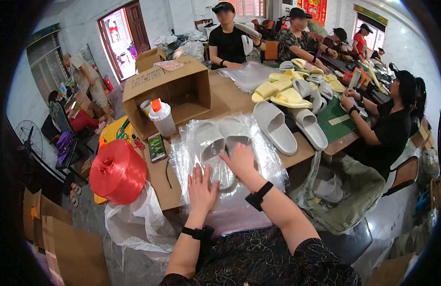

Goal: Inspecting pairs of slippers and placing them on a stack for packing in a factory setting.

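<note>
My left hand (201,188) lies flat, fingers spread, pinning the clear plastic bag (258,152) to the table (230,97); my right hand (239,161), fingers extended, presses on the pale slippers (220,143) inside it, keeping the pair aligned mid-table.

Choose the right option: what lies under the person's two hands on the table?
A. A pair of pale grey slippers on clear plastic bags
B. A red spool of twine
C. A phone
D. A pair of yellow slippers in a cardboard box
A: the left hand and right hand press flat on the pale grey slippers, which lie on the stack of clear plastic bags.
</note>
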Motion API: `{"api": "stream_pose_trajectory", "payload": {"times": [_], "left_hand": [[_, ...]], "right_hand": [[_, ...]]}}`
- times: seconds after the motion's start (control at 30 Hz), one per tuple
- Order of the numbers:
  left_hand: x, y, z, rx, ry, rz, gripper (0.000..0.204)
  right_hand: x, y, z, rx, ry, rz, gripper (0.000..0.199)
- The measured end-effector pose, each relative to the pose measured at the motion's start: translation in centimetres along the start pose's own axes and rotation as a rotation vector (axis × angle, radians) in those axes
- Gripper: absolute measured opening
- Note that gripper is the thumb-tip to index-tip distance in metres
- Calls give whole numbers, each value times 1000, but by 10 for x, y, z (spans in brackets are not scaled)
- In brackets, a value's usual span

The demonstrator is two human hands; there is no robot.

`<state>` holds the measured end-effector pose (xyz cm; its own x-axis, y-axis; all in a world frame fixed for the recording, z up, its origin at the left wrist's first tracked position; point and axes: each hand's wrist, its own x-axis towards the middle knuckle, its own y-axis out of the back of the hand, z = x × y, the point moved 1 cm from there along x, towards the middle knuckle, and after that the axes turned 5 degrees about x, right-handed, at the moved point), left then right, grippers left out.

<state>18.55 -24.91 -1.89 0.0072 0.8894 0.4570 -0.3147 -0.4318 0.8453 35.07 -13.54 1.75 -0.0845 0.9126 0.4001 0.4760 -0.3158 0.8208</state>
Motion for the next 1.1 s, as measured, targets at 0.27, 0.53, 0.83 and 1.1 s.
{"api": "stream_pose_trajectory", "payload": {"times": [0.27,0.53,0.83,1.1], "left_hand": [[-1,-5,-4,-2,3,-2,68],[1,-11,-7,-20,32,-5,68],[1,-10,-6,-40,36,36,76],[1,-13,-8,-31,61,14,81]], "right_hand": [[18,5,-3,-55,52,-105,63],[33,-20,-19,-116,109,-72,54],[42,-22,-8,-3,51,-129,38],[55,-22,-14,-38,-10,-161,33]]}}
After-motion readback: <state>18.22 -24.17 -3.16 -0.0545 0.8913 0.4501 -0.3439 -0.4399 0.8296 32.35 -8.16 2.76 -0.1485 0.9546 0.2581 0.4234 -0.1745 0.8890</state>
